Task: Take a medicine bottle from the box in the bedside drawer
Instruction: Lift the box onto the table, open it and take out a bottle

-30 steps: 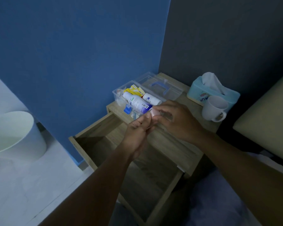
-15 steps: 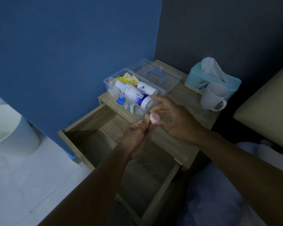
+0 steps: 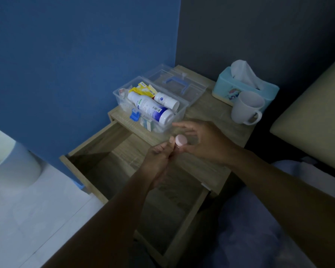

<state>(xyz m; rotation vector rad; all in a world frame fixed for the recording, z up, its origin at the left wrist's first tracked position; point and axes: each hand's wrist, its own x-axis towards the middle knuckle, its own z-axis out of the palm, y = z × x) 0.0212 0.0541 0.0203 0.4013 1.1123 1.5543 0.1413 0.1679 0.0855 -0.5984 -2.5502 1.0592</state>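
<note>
A small medicine bottle with a pink cap [image 3: 180,141] sits upright in my left hand [image 3: 159,158], which grips it over the open bedside drawer [image 3: 124,171]. My right hand [image 3: 203,142] hovers beside the cap, fingers spread, its thumb close to the bottle. The clear plastic box [image 3: 179,116] stands on the bedside table [image 3: 207,113], lid [image 3: 177,84] folded back. In it lie a large white bottle [image 3: 149,108], a smaller white bottle [image 3: 165,100] and yellow packets [image 3: 143,89].
A white mug [image 3: 246,107] and a turquoise tissue box [image 3: 244,86] stand at the table's right. A beige cushion [image 3: 313,122] lies at the right edge, a white bin [image 3: 8,161] on the floor at left. The blue wall rises behind the box.
My right hand, which covered the bottle's top a second ago, has opened and drawn slightly away, showing the pink cap. The view has shifted, so the table sits higher and more to the right.
</note>
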